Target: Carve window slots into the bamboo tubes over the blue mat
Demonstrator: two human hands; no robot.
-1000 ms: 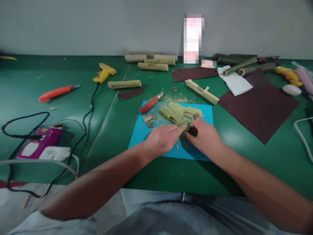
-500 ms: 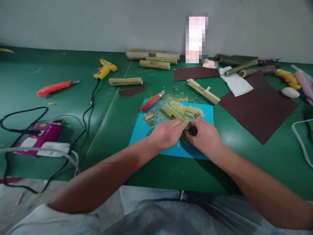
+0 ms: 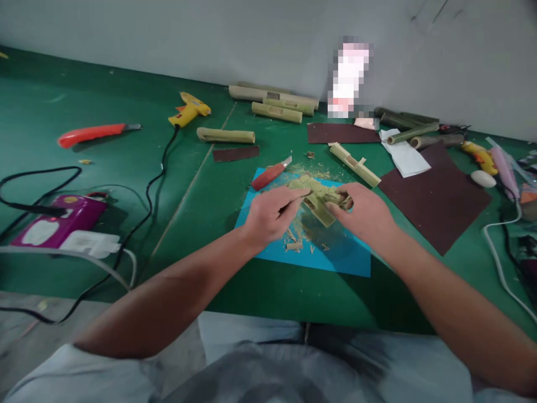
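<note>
Right hand (image 3: 366, 211) pinches a bark chip (image 3: 345, 201) beside the bamboo tube (image 3: 324, 215). Left hand (image 3: 269, 215), can't tell if fingers meet. Craft knife (image 3: 271, 176) straddles blue sheet's (image 3: 352, 259) far-left corner.

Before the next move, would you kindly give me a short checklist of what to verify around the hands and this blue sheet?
1. Red-handled craft knife out of both hands: ok, it lies at the sheet's far left corner.
2. Its blade covered: not ok, bare metal shows.
3. Blue sheet free of debris: not ok, pale scraps lie on it.
4. Slotted bamboo tube fully visible: not ok, hands and debris partly hide it.
5. Right hand gripping firmly: cannot tell, its fingertips are among small pieces.
6. Yellow glue gun off the sheet: ok, it lies farther left.
</note>
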